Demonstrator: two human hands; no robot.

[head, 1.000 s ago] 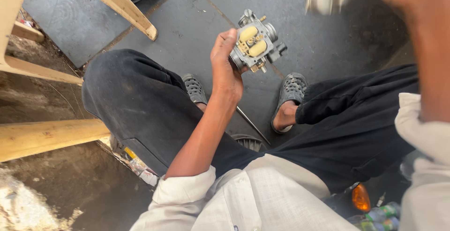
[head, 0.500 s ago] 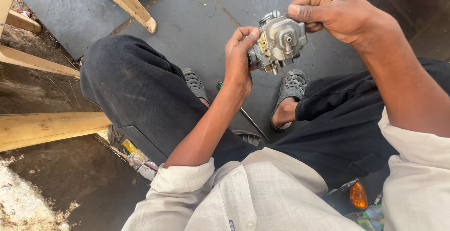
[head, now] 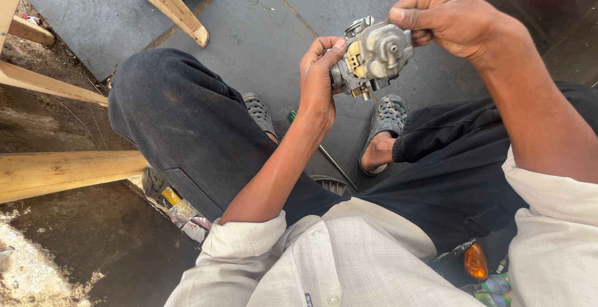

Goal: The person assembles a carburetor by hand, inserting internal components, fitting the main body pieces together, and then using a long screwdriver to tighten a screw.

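A small grey metal carburettor (head: 372, 57) with a yellowish part inside is held up in front of me, above my knees. My left hand (head: 319, 76) grips its left side, fingers curled round the body. My right hand (head: 442, 15) holds the rounded metal cover on its right side, thumb and fingers pinched on the top edge. I sit with dark trousers and grey sandals (head: 387, 117) over a dark tiled floor (head: 261, 26).
A long screwdriver with a green handle (head: 321, 151) lies on the floor between my feet. Pale wooden furniture legs (head: 168, 1) stand at the upper left and a wooden beam (head: 62, 173) at the left. An orange lamp part (head: 476, 261) and bottles lie at the lower right.
My right hand came down from the upper right and took hold of the carburettor's cover side. The carburettor has been turned, so its rounded cover faces me.
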